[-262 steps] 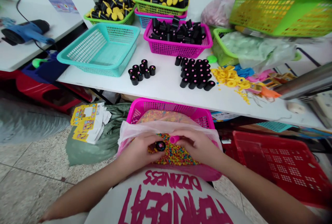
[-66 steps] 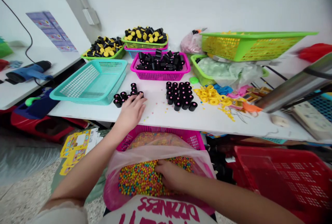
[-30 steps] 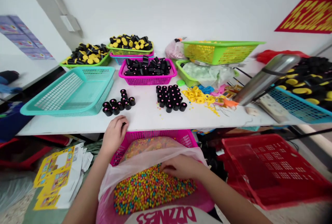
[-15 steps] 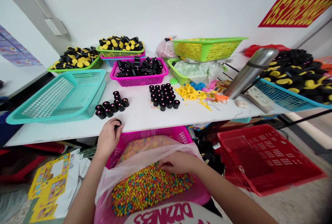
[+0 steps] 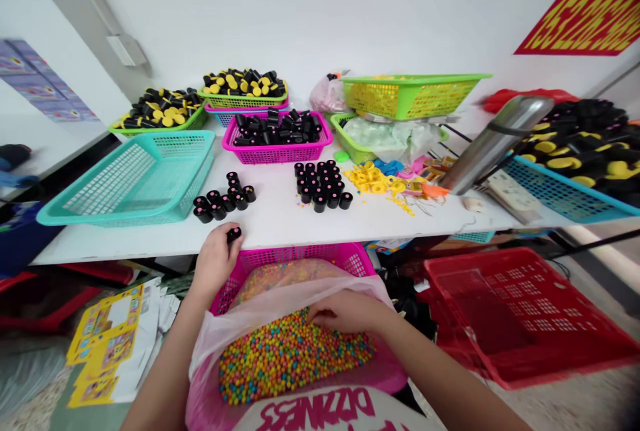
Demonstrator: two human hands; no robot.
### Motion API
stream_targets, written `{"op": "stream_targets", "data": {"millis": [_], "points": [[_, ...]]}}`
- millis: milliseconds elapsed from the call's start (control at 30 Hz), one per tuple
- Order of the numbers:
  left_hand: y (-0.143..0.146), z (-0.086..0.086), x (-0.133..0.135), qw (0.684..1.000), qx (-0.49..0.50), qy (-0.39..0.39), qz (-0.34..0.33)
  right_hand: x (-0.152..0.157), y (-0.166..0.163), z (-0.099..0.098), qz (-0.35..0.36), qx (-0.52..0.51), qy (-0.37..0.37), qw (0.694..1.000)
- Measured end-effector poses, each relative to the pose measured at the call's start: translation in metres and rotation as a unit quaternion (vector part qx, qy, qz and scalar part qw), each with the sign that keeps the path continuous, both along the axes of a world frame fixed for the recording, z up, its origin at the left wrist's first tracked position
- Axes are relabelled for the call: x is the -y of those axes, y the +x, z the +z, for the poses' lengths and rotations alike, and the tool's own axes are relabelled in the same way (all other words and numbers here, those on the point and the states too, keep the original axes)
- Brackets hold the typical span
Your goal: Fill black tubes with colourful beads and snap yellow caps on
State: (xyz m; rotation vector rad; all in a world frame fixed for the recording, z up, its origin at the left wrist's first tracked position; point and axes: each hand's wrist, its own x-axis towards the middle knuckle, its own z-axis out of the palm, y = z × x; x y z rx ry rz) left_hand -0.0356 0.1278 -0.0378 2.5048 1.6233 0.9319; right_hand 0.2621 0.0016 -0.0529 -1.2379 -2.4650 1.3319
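Note:
My left hand (image 5: 216,260) is closed round a small black tube (image 5: 233,234) at the white table's front edge (image 5: 280,234). Just behind it stands a cluster of black tubes with pink tops (image 5: 223,196). My right hand (image 5: 345,311) rests curled, fingers down, on a heap of small coloured beads (image 5: 285,358) in a plastic bag (image 5: 260,314) lining the pink basket (image 5: 320,256) on my lap. What those fingers hold, if anything, is hidden. A second group of black tubes (image 5: 323,186) stands mid-table.
An empty teal basket (image 5: 135,178) sits at the left of the table. Behind are a pink basket of black tubes (image 5: 277,134), green baskets of yellow-capped tubes (image 5: 160,111), and loose yellow rings (image 5: 375,179). A red crate (image 5: 520,311) stands on the floor at right.
My left hand set a filled tube beside the left cluster, then drew back to the table edge with a black tube in it. My right hand stays in the beads.

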Motion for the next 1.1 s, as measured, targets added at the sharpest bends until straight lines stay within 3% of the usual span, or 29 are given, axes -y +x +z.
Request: {"op": "stream_targets", "data": {"millis": [1100], "points": [[-0.0009,-0.0004,0.0002,1.0,-0.003,0.0,-0.008,-0.0006,-0.0018,0.0051,0.001,0.011,-0.015,1.0]]}}
